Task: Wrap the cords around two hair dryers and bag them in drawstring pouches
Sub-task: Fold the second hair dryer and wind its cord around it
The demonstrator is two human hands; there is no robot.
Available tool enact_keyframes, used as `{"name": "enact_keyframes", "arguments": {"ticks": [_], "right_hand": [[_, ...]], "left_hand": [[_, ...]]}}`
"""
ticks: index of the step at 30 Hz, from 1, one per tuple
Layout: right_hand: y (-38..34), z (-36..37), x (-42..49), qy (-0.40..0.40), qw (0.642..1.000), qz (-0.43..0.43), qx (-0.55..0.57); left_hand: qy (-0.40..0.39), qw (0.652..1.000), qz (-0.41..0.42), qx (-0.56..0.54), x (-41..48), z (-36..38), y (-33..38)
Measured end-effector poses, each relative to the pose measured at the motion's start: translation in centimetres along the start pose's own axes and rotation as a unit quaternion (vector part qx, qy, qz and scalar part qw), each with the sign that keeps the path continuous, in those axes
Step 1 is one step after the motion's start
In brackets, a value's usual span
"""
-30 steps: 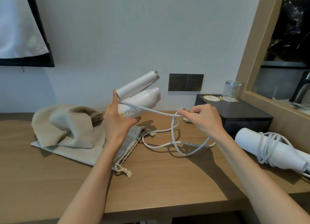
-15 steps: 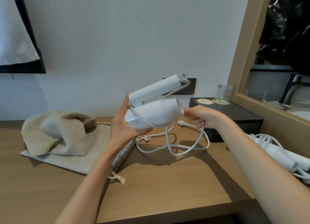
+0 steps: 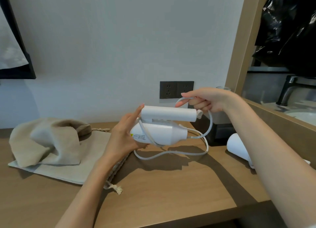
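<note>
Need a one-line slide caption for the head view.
Left hand holds the folded dryer above the desk while the right hand loops its cord round it; pouches lie at left.

Covered things and unreadable print
The right forearm (image 3: pixel 273 151) covers most of the second white plastic hair dryer (image 3: pixel 236 147); the right hand (image 3: pixel 210 99) hides all but the rim of the clear glass tumbler (image 3: pixel 223 87); the printed label (image 3: pixel 138 136) on the held white hair dryer (image 3: pixel 164 133) is illegible.

Both forearms reach forward; the left hand (image 3: pixel 123 135) grips with fingers curled, the right hand (image 3: pixel 208 99) pinches, raised higher.
</note>
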State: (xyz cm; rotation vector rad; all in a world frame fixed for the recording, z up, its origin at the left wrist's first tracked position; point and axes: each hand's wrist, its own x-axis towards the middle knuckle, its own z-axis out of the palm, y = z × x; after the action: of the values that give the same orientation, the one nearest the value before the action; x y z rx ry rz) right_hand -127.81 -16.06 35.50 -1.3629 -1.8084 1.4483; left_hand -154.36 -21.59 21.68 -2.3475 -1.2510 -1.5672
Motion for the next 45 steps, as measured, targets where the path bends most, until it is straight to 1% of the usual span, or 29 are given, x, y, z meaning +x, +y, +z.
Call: {"name": "enact_keyframes", "arguments": {"ticks": [2, 6, 9, 12, 15, 17, 19, 23, 26, 27, 29, 30, 32, 33, 34, 37, 41, 43, 45], "right_hand": [[-0.3, 0.1, -0.1, -0.010, 1.000, 0.013, -0.008], [-0.9, 1.0, -0.8, -0.046, 0.999, 0.027, 0.002], [-1.7, 2.3, -1.3, -0.087, 0.996, -0.002, 0.012], [-2.5, 4.0, -1.4, -0.114, 0.992, -0.026, 0.036], [-3.0, 5.5, -1.5, -0.144, 0.989, -0.039, 0.006], [-3.3, 6.0, -1.8, -0.149, 0.987, -0.043, -0.036], [-3.3, 5.9, -2.1, -0.121, 0.988, -0.049, -0.085], [-2.6, 6.1, -2.2, -0.030, 0.984, -0.058, -0.166], [-1.9, 6.7, -2.4, -0.009, 0.968, -0.075, -0.241], [-1.7, 6.9, -2.4, -0.004, 0.964, -0.090, -0.251], [-1.3, 7.7, -2.2, 0.016, 0.964, -0.134, -0.228], [-1.2, 8.2, -2.0, 0.037, 0.958, -0.169, -0.230], [-1.1, 9.4, -1.5, 0.098, 0.919, -0.246, -0.294], [-1.1, 10.1, -1.2, 0.116, 0.897, -0.275, -0.326], [-1.2, 10.6, -1.0, 0.125, 0.884, -0.296, -0.339], [-1.2, 11.4, -0.7, 0.154, 0.871, -0.338, -0.323], [-0.6, 11.7, -0.4, 0.190, 0.865, -0.358, -0.297], [-0.3, 12.0, -0.4, 0.195, 0.862, -0.369, -0.287], [-0.1, 12.3, -0.5, 0.179, 0.864, -0.379, -0.279]], "left_hand": [[-0.002, 0.999, 0.000, 0.035, -0.2, 0.1, -0.2], [0.028, 0.992, 0.007, 0.120, -0.4, -0.2, -0.4], [0.027, 0.982, 0.013, 0.184, -0.6, -0.4, -0.8], [0.028, 0.971, -0.004, 0.238, -0.8, -0.6, -1.0], [0.058, 0.965, -0.030, 0.253, -0.8, -1.0, -0.7], [0.081, 0.959, -0.038, 0.270, -0.7, -1.3, -0.5], [0.105, 0.956, -0.053, 0.270, -0.6, -1.5, -0.6], [0.129, 0.948, -0.089, 0.277, -0.6, -2.0, -0.6], [0.123, 0.944, -0.105, 0.287, -0.7, -2.0, -0.7], [0.119, 0.944, -0.109, 0.289, -0.7, -2.0, -0.7], [0.114, 0.944, -0.114, 0.290, -0.7, -1.8, -0.7], [0.111, 0.943, -0.113, 0.293, -0.7, -1.8, -0.7], [0.097, 0.939, -0.099, 0.314, -0.8, -1.6, -0.8], [0.087, 0.937, -0.093, 0.325, -0.9, -1.4, -0.9], [0.078, 0.936, -0.093, 0.329, -1.0, -1.3, -0.9], [0.078, 0.940, -0.115, 0.311, -1.0, -1.0, -1.1], [0.085, 0.946, -0.120, 0.290, -0.8, -1.0, -0.7], [0.088, 0.948, -0.122, 0.280, -0.8, -1.1, -0.6], [0.098, 0.947, -0.136, 0.276, -0.7, -1.3, -0.7]]}}
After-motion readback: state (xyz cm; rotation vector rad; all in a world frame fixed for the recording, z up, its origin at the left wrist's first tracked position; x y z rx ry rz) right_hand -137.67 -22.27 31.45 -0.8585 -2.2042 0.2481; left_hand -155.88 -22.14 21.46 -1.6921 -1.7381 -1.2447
